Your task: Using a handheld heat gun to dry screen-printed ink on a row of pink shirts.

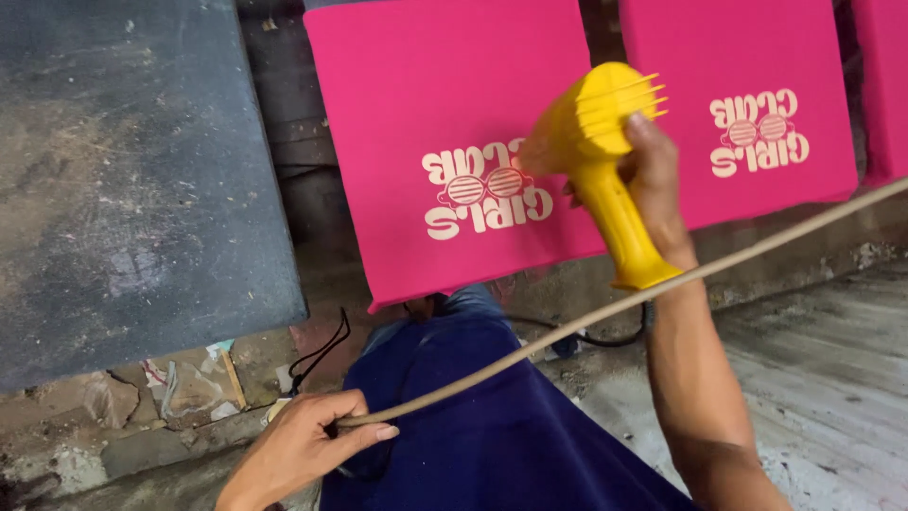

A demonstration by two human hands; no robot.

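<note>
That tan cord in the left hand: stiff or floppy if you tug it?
Probably floppy: the tan cord runs in one long, slightly sagging line from the left hand past the yellow heat gun. Likely light, since two fingers pinch it. Looks smooth, so it may slide.

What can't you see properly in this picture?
- Head view: the nozzle of the yellow heat gun faces away, so its mouth is hidden.
- The right hand covers part of its grip.
- The tan cord runs off the right edge; the left hand hides its other end.
- A third pink panel is cut off at the right edge.
</note>
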